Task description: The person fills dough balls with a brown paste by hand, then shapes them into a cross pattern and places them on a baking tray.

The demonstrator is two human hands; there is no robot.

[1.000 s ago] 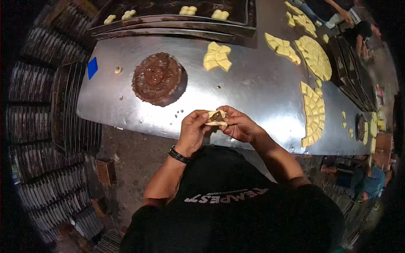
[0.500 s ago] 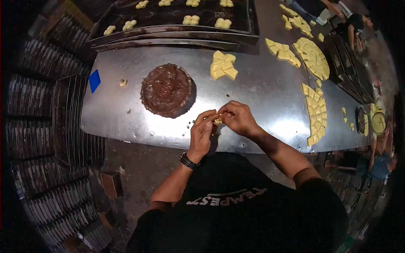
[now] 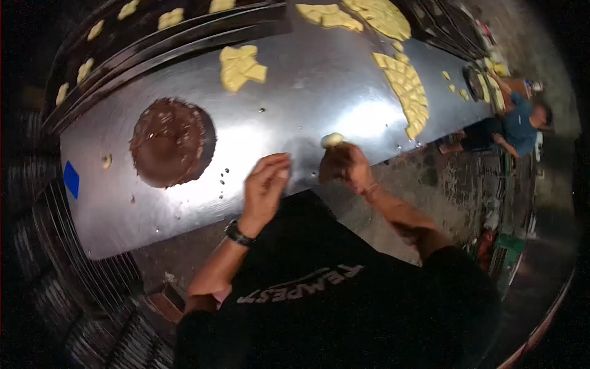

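1. In the head view, our right hand [image 3: 346,167] is closed around a small pale ball of dough [image 3: 332,139], which peeks out above the fingertips; the ball sits over the near part of the metal table [image 3: 307,74].
2. Our left hand [image 3: 264,184] holds nothing. Its fingers are loosely curled and slightly parted, and it hangs over the table's near edge, a little apart from the right hand. A dark band [image 3: 238,234] circles the left wrist.
3. To the left of the hands, a round dark mound of chocolate filling [image 3: 172,142] lies on the table, well apart from the dough ball.
4. Farther back, a small cluster of cut dough pieces [image 3: 241,66] lies on the steel; a long curved row of cut pieces [image 3: 407,92] runs along the right side.
5. Beyond the table's far edge, dark trays [image 3: 153,37] hold shaped dough pieces [image 3: 170,17].
6. A blue scraper [image 3: 71,179] lies near the table's left end.
7. At the far right, another person in a blue shirt [image 3: 519,123] crouches by the table end.
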